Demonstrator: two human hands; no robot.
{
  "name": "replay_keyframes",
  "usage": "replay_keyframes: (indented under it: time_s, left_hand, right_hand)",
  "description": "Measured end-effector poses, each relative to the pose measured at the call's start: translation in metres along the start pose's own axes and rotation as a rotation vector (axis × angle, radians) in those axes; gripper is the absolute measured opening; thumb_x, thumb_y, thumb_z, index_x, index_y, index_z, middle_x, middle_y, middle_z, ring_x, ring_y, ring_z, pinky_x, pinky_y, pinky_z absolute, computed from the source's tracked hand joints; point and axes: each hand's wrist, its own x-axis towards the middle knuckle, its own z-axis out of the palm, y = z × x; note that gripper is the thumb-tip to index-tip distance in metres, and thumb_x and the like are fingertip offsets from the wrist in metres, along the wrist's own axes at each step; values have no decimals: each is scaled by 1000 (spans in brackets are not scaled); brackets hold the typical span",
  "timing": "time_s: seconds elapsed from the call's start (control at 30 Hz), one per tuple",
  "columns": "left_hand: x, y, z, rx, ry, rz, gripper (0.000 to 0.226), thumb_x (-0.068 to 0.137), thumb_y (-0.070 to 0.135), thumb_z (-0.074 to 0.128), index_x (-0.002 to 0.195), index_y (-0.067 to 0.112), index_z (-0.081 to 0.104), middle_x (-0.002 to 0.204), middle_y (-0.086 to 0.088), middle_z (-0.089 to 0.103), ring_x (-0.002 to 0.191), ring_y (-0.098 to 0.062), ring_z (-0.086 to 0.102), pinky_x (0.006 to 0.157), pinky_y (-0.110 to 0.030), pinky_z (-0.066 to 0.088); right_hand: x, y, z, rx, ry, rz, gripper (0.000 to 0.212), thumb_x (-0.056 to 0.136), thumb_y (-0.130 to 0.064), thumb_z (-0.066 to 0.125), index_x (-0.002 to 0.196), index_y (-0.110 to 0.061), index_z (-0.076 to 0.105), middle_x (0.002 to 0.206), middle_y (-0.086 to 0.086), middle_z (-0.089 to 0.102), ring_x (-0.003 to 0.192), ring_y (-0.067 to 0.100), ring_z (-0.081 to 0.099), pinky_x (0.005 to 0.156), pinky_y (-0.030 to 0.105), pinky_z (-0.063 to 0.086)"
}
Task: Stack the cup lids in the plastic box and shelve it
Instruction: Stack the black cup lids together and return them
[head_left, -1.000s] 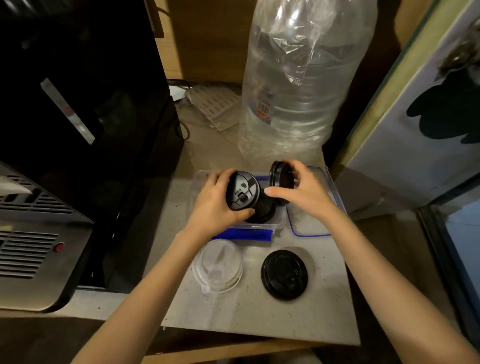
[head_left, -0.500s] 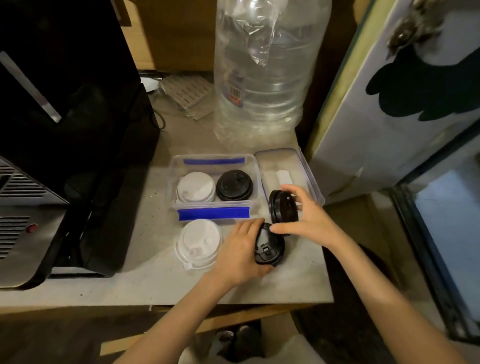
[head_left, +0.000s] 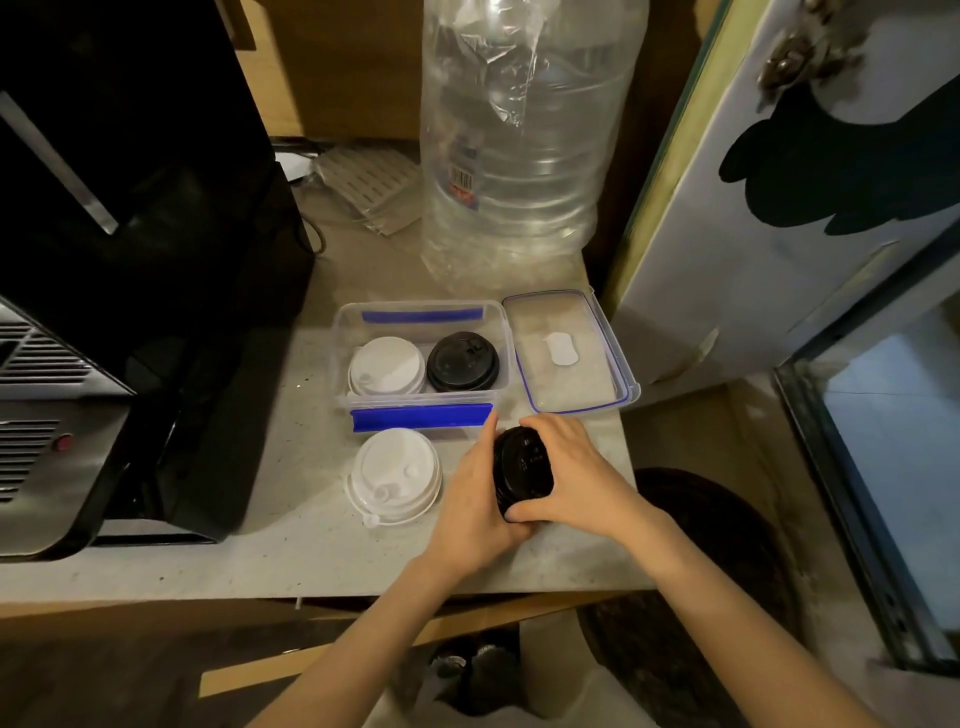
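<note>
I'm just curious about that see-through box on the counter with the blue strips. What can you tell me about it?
The clear rectangular plastic box sits open on the grey counter, with blue clip flaps on its long sides. Inside, side by side, lie a white round cup lid and a black round cup lid. Its blue-rimmed clear box cover lies beside it. Neither hand touches it.

A large clear plastic water bottle (head_left: 524, 140) stands at the back of the grey counter (head_left: 291, 525). Left of the bottle lies a slotted grey panel (head_left: 371, 189); farther left, a black and silver machine (head_left: 104, 260) occupies the counter's edge.
</note>
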Motion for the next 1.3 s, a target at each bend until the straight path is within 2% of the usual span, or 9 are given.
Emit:
replay_keyframes:
  time_s: [0.23, 0.37, 0.5, 0.73, 0.8, 0.87, 0.97, 1.1, 1.3]
  left_hand:
    - [2, -11, 2, 12, 6, -27, 118, 57, 51, 77, 146, 20, 7, 145, 0, 40, 131, -12, 40, 109, -35, 37]
    - [-3, -11, -2, -52, -47, -34, 119, 57, 38, 83, 145, 25, 5, 149, 1, 32, 135, -10, 32, 111, -30, 32]
    - [-5, -14, -2, -54, -51, -54, 123, 53, 38, 84, 146, 22, 5, 150, -2, 26, 138, -13, 27, 113, -33, 30]
    - [-3, -12, -5, 39, -39, -45, 98, 62, 35, 79, 141, 18, 24, 144, -3, 37, 132, -16, 34, 111, -33, 31]
    - [-1, -10, -5, 64, -21, -45, 92, 62, 35, 78, 138, 17, 29, 140, -3, 42, 129, -17, 38, 108, -29, 31]
    - [-1, -8, -4, 84, 11, -53, 88, 62, 35, 80, 135, 16, 34, 135, -3, 46, 125, -16, 41, 104, -22, 30]
    - [1, -6, -3, 133, 24, -67, 87, 63, 34, 79, 135, 15, 33, 136, -4, 46, 126, -17, 39, 102, -19, 25]
    - [3, -5, -3, 177, 18, -89, 89, 61, 33, 80, 134, 17, 32, 135, -3, 47, 126, -19, 39, 101, -21, 28]
    - [4, 5, -4, 236, 11, -85, 87, 62, 42, 78, 132, 17, 34, 133, -3, 49, 122, -19, 40, 98, -22, 32]
  right_hand:
    - [0, 3, 10, -73, 37, 1, 89, 63, -49, 75, 135, -25, 28, 138, -3, 34, 129, 16, 27, 103, 35, 35]
    - [1, 4, 16, -71, 39, 5, 91, 63, -47, 75, 138, -28, 27, 138, -2, 33, 128, 18, 29, 102, 35, 37]
    - [4, 5, 18, -93, 36, 0, 94, 62, -46, 75, 139, -32, 24, 137, -2, 31, 128, 18, 27, 101, 35, 37]
    - [12, 7, 21, -159, -19, 5, 96, 67, -49, 70, 144, -34, 14, 143, 0, 26, 130, 19, 20, 105, 36, 29]
    - [11, 8, 21, -97, -48, 12, 100, 68, -49, 71, 145, -32, 10, 144, 0, 27, 132, 19, 19, 106, 36, 29]
    - [8, 10, 17, 125, -81, 71, 102, 69, -45, 73, 146, -29, 8, 148, -1, 24, 136, 18, 16, 110, 38, 27]
    - [5, 17, 13, 421, -10, 191, 83, 78, -38, 69, 144, -25, 20, 148, 1, 29, 138, 19, 23, 113, 40, 28]
    - [6, 23, 14, 390, 129, 233, 48, 88, -20, 58, 133, -13, 43, 134, 9, 51, 124, 21, 46, 103, 33, 40]
    - [9, 21, 17, 380, 143, 241, 46, 87, -15, 57, 131, -12, 45, 131, 9, 53, 120, 22, 50, 101, 33, 43]
